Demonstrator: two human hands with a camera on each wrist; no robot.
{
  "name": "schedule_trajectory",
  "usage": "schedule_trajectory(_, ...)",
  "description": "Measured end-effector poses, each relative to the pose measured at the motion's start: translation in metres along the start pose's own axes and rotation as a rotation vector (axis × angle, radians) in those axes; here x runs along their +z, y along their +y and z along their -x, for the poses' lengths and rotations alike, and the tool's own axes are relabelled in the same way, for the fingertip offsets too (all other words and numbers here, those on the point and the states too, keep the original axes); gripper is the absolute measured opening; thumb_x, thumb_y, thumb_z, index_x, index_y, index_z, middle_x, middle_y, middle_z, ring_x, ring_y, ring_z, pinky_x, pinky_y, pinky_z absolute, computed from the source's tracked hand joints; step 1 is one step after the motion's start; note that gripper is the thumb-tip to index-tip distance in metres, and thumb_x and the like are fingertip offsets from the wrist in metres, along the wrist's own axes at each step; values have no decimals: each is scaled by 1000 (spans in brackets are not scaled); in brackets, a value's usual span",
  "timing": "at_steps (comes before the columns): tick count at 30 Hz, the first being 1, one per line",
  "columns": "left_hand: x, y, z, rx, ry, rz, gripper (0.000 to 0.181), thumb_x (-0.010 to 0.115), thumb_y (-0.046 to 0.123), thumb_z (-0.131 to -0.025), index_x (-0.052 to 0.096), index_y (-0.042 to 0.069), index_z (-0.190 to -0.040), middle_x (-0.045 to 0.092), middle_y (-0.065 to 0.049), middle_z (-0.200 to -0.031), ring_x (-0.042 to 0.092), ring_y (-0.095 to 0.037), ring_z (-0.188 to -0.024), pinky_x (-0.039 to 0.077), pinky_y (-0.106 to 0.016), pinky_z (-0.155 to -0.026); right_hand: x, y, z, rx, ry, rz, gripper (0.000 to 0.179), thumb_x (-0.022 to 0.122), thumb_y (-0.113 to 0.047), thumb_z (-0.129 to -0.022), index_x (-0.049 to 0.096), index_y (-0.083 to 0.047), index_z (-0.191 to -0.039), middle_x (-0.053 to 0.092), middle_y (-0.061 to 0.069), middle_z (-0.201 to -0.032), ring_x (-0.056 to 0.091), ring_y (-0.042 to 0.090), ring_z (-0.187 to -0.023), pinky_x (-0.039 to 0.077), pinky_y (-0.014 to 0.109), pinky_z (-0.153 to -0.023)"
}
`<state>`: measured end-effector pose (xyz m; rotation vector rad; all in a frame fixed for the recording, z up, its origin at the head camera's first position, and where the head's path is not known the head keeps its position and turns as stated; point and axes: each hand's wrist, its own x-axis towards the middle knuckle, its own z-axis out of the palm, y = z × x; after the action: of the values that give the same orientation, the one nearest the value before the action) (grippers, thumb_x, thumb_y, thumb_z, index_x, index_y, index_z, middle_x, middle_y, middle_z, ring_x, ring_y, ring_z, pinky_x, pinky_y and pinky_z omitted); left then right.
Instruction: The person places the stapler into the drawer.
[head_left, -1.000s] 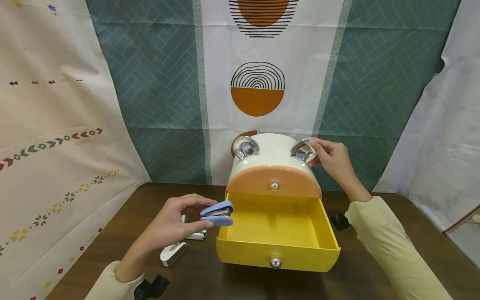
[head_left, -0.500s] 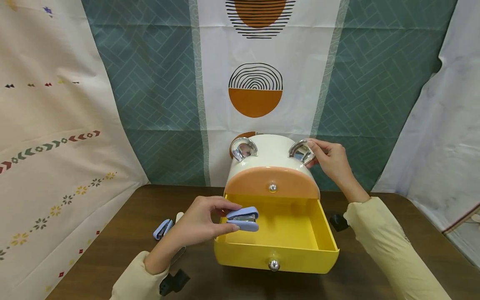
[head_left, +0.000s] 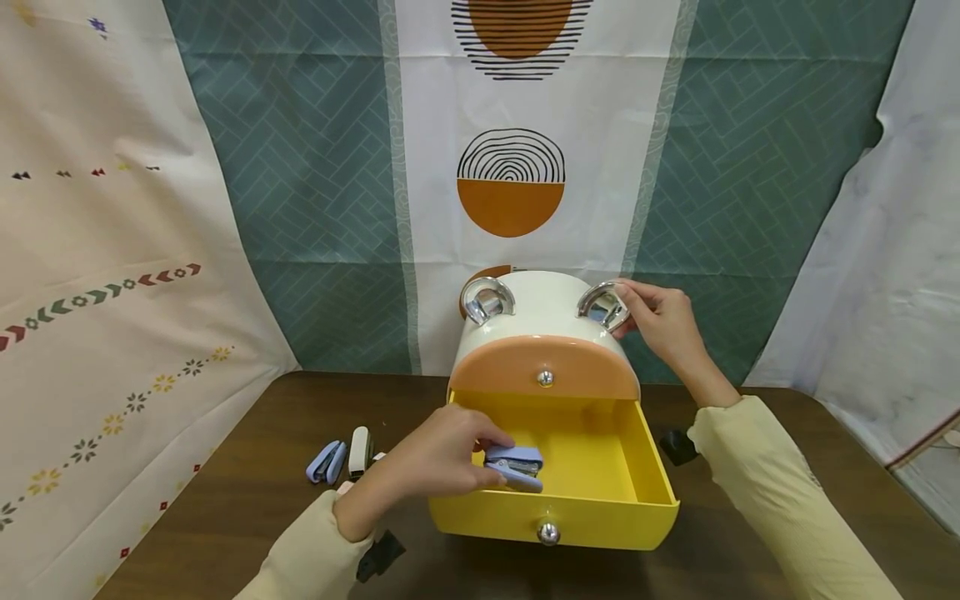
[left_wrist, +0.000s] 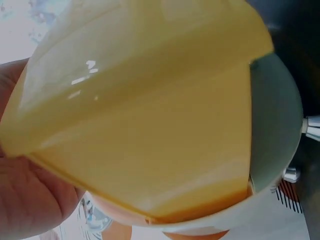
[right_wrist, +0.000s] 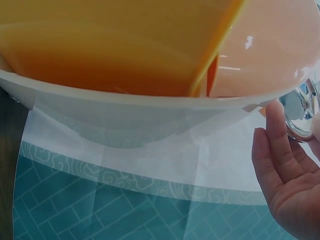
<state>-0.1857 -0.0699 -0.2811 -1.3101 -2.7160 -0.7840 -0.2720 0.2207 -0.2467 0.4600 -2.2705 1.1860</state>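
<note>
I can pass from above into the right part of the yellow drawer (head_left: 600,454); its raised walls bar a low approach. The left hand (head_left: 447,452) and blue stapler (head_left: 514,454) fill the left front. The orange panel (head_left: 510,367) blocks above the back, and the right hand (head_left: 662,323) obstructs the silver ear (head_left: 595,295).

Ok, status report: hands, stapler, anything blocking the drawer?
Left hand pinching stapler over drawer, contact unclear. Right hand gripping chrome ear. Another blue stapler on table, clear of drawer; nothing seen blocking.
</note>
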Motion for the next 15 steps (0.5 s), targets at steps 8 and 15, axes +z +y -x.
schedule_trajectory(8, 3, 0, -16, 71, -160, -75, 11, 75, 13, -71, 72, 12, -81, 57, 13, -63, 41, 1, -52, 32, -13, -49, 0, 1, 0, -2, -2, -4, 41, 49, -30, -93, 58, 0, -121, 64, 21, -79, 59, 3, -53, 47, 18, -53)
schedule_trajectory(15, 9, -3, -23, 41, -237, -64, 11, 75, 10, -71, 73, 11, -82, 61, 11, -66, 47, 3, -55, 39, -11, -55, -1, 1, 0, -10, -3, -4, 40, 49, -29, -93, 59, 0, -120, 64, 21, -79, 59, 5, -52, 48, 17, -55)
